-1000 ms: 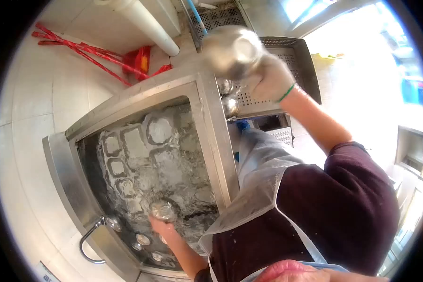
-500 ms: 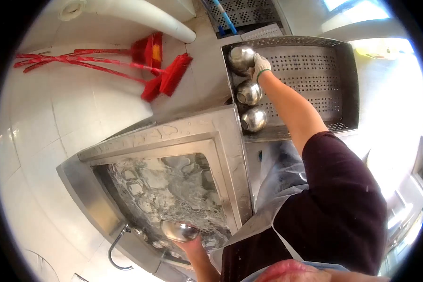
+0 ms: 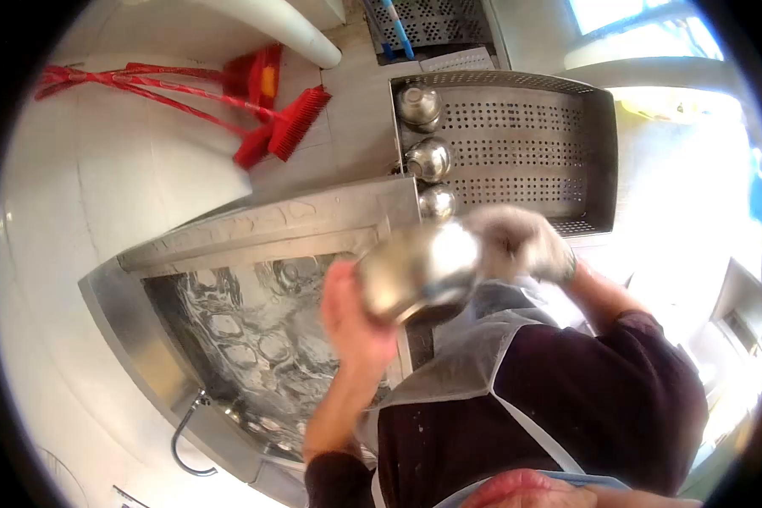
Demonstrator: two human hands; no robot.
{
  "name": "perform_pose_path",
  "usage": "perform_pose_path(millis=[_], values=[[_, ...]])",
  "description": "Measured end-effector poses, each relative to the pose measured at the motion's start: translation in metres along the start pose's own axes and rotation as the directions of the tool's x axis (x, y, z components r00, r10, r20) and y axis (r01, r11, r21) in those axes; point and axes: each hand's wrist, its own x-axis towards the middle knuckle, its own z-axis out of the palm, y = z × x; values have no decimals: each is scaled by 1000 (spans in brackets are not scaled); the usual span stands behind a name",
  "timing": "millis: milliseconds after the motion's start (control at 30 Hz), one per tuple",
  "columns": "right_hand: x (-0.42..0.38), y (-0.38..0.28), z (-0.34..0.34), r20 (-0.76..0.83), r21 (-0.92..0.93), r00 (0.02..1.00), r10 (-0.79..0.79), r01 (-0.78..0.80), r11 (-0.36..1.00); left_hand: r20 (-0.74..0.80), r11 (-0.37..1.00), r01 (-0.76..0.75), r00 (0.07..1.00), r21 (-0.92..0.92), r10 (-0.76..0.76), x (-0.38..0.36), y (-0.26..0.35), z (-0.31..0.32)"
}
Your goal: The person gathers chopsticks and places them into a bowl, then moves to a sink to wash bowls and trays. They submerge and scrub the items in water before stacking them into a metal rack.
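Note:
A shiny metal bowl (image 3: 423,271), blurred by motion, is held up between my hands over the sink's right edge. My bare left hand (image 3: 356,317) grips its left side. At its right side, my right hand (image 3: 521,244), in a pale glove, has its fingers closed on the rim; blur hides the exact grip. Behind the bowl, three bowls line the left wall of a perforated metal basket (image 3: 525,135): a far bowl (image 3: 420,107), a middle bowl (image 3: 430,159) and a near bowl (image 3: 437,201). The sink (image 3: 169,351) holds water with several round bowl shapes in it.
A curved tap (image 3: 178,444) stands at the sink's lower left. Red brooms (image 3: 300,123) lean by the wall at the upper left, near a white pipe (image 3: 288,30). Another perforated tray (image 3: 440,25) sits at the back. I wear a translucent apron (image 3: 453,360).
My right hand has left the far bowl in the basket and come back to the held bowl. My left hand has lifted that bowl from the water, up and to the right.

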Motion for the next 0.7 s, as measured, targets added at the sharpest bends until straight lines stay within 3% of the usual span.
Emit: perform_pose_path(millis=[67, 100, 133, 167, 200, 233, 267, 300, 367, 433, 500, 600, 667, 700], values=[[-16, -16, 10, -123, -115, 981, 153, -167, 979, 226, 988, 132, 968, -80, -111, 10, 5, 30], [-20, -15, 16, -249, -4, 963, 101, -106, 994, 341, 994, 112, 934, -5, -104, 19, 10, 39], [-14, -18, 9, -279, 167, 953, 122, -77, 983, 435, 992, -42, 900, 122, -15, 31, 15, 44], [-4, -14, 0, -411, 72, 906, 103, -80, 994, 527, 950, -203, 849, 236, 51, 41, 18, 42], [3, -7, -14, -431, 173, 892, 136, -67, 983, 416, 925, -269, 898, 269, 140, 50, 17, 30], [21, 12, -27, -456, 209, 889, 38, 66, 976, 307, 890, -328, 923, 315, 231, 58, 18, 9], [35, 39, -57, -424, 285, 902, 85, 44, 958, 215, 842, -365, 929, 398, 301, 61, 21, -14], [52, 69, -78, -513, 238, 847, 142, -19, 971, 131, 786, -387, 919, 482, 372, 61, 24, -40], [84, 122, -115, -560, 108, 787, 259, -240, 965, -105, 825, -238, 936, 513, 335, 55, 14, -98], [114, 166, -127, -568, -27, 751, 337, -426, 904, -209, 801, -55, 952, 596, 221, 34, -8, -156], [131, 183, -112, -639, 116, 663, 390, -418, 901, -301, 728, 65, 932, 683, 200, 2, -33, -202], [135, 212, -140, -591, -130, 736, 331, -492, 861, -393, 496, 252, 897, 831, 203, -48, -42, -242], [142, 225, -163, -591, -295, 756, 282, -527, 797, -519, 560, 330, 827, 760, 215, -59, -33, -261], [141, 229, -177, -603, -390, 761, 238, -542, 744, -492, 445, 320, 796, 837, 353, -64, -32, -289]])
